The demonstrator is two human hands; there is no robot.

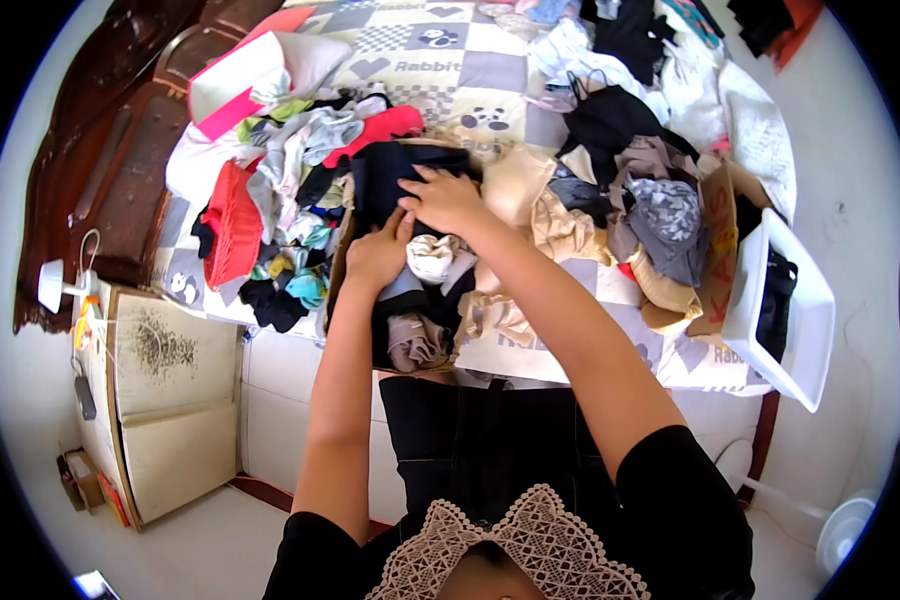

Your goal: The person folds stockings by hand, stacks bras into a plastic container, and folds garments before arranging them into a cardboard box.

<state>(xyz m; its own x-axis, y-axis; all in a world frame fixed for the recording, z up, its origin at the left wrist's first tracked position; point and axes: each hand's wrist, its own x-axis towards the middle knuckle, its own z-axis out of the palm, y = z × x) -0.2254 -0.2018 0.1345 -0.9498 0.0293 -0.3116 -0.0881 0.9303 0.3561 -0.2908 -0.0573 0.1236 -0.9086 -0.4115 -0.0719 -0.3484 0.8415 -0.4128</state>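
Note:
A black garment (380, 180) lies folded at the far end of an open cardboard box (338, 262) on the bed's near edge. My right hand (442, 203) rests on the cloth with its fingers spread. Against the garment's near side presses my left hand (378, 254), its visible fingers stretched forward and some fingertips hidden. Closer to me in the box sit a cream rolled garment (432, 258) and a taupe rolled garment (416, 342), with dark cloth around them. Beige bras (518, 185) lie just right of the box.
Mixed small clothes and a red fabric bin (233, 225) are on the left. A pink-and-white box (240, 85) stands behind them. To the right are grey garments (665, 220), a cardboard flap (715, 250) and a white plastic bin (810, 310). A cabinet (175, 400) stands at lower left.

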